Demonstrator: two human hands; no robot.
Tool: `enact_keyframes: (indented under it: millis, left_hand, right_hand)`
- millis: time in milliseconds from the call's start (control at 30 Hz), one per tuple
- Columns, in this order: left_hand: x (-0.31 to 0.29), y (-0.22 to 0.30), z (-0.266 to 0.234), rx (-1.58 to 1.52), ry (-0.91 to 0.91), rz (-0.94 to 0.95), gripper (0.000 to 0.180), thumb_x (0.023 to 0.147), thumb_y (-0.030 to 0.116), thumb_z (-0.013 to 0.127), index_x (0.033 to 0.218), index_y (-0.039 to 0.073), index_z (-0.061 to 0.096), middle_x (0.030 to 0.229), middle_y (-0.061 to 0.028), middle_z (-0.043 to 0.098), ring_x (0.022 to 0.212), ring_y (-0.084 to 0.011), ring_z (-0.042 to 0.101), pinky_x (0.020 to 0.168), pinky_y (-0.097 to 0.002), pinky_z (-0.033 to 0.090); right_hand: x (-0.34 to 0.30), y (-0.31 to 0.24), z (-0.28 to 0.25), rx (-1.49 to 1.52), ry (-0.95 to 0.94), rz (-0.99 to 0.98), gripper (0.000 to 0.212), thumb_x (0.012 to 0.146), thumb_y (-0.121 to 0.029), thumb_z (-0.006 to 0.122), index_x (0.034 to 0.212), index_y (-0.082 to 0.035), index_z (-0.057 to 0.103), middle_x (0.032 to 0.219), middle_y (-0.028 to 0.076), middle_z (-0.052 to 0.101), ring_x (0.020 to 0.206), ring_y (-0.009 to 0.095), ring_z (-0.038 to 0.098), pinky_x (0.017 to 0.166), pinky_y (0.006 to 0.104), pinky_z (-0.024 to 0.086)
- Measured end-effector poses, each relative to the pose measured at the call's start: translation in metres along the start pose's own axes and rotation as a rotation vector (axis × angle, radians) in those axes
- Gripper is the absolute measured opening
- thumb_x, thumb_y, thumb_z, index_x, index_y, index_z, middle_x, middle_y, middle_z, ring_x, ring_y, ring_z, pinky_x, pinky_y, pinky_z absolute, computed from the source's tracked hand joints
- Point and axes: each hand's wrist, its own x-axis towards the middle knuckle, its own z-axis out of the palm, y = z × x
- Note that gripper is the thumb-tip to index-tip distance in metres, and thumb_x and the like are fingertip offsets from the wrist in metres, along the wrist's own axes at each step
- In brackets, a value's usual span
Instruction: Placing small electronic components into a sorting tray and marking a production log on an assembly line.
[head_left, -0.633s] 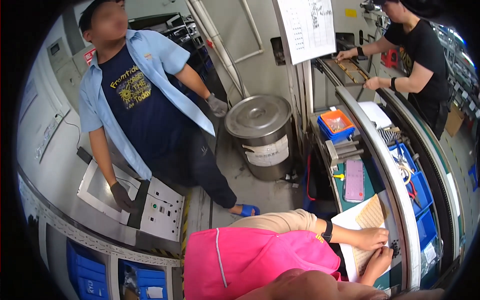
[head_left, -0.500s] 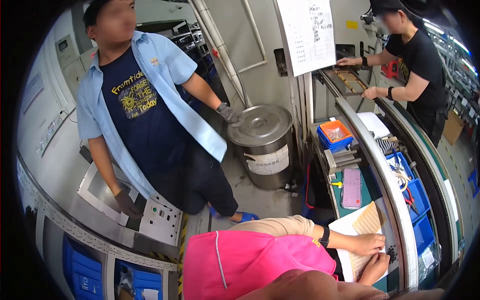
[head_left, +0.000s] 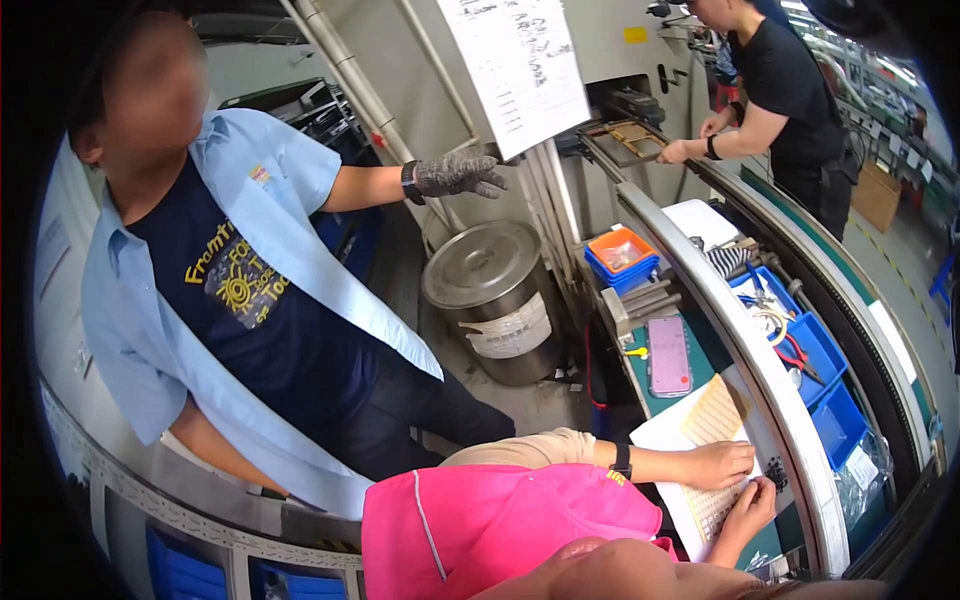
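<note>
My left hand, with a dark band on its wrist, rests over a tan gridded sheet, its fingers closed. My right hand sits close beside it, thumb and fingertips pinched together. Whatever is between the fingertips is too small to make out. A second tan gridded sheet lies just beyond my left hand. Both sheets lie on white paper, and small black pieces are scattered past my fingertips.
A metal rail runs along the bench. Behind it are a pink phone, an orange bin, blue bins and red-handled pliers. A person in light blue stands near a lidded drum; another, in black, handles a frame.
The person in light blue has come nearer and raised a gloved hand over the drum. The person in black has drawn one hand off the frame. My hands stay together at the sheet.
</note>
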Motion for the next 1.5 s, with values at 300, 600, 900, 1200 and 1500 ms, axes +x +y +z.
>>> enact_keyframes:
  millis: [300, 600, 900, 1200, 1500]
  left_hand:
    - [-0.003, 0.005, 0.0, -0.037, -0.036, -0.032, 0.01, 0.08, 0.006, 0.06, 0.084, -0.001, 0.054, 0.087, -0.0152, 0.052, 0.085, -0.0342, 0.054, 0.073, -0.0431, 0.046]
    - [0.005, 0.0, -0.004, -0.012, -0.03, -0.002, 0.01, 0.079, 0.007, 0.061, 0.083, 0.0, 0.055, 0.088, -0.015, 0.053, 0.087, -0.0336, 0.054, 0.074, -0.0425, 0.046]
    - [0.0, -0.001, -0.001, -0.017, -0.039, -0.017, 0.012, 0.077, 0.008, 0.063, 0.082, 0.0, 0.056, 0.089, -0.0144, 0.053, 0.087, -0.0329, 0.054, 0.075, -0.0422, 0.046]
    - [-0.001, 0.0, -0.001, -0.009, -0.034, 0.014, 0.013, 0.076, 0.01, 0.064, 0.082, -0.001, 0.057, 0.088, -0.0138, 0.053, 0.087, -0.0319, 0.053, 0.075, -0.0413, 0.046]
    - [-0.001, 0.001, -0.001, 0.025, -0.039, 0.022, 0.012, 0.077, 0.01, 0.063, 0.083, 0.0, 0.06, 0.089, -0.0134, 0.055, 0.088, -0.0312, 0.055, 0.076, -0.0406, 0.047]
  right_hand:
    - [-0.005, 0.002, -0.008, 0.019, -0.084, 0.048, 0.007, 0.083, 0.002, 0.054, 0.088, 0.006, 0.057, 0.083, 0.018, 0.06, 0.072, 0.032, 0.058, 0.064, 0.0398, 0.047]
    - [0.001, 0.004, -0.004, 0.03, -0.023, -0.046, 0.009, 0.081, 0.002, 0.057, 0.089, 0.006, 0.06, 0.08, 0.014, 0.06, 0.067, 0.023, 0.057, 0.062, 0.0328, 0.047]
    - [0.006, -0.009, -0.006, 0.025, -0.068, 0.051, 0.008, 0.079, 0.002, 0.057, 0.085, 0.004, 0.063, 0.082, 0.015, 0.061, 0.071, 0.028, 0.06, 0.063, 0.0357, 0.048]
    - [0.0, -0.001, -0.004, 0.047, -0.034, 0.003, 0.008, 0.079, 0.001, 0.058, 0.085, 0.005, 0.063, 0.08, 0.015, 0.061, 0.068, 0.027, 0.058, 0.061, 0.0351, 0.047]
    - [0.001, -0.006, -0.009, 0.008, -0.053, 0.033, 0.007, 0.08, 0.003, 0.059, 0.086, 0.005, 0.062, 0.08, 0.011, 0.061, 0.069, 0.019, 0.058, 0.062, 0.0301, 0.047]
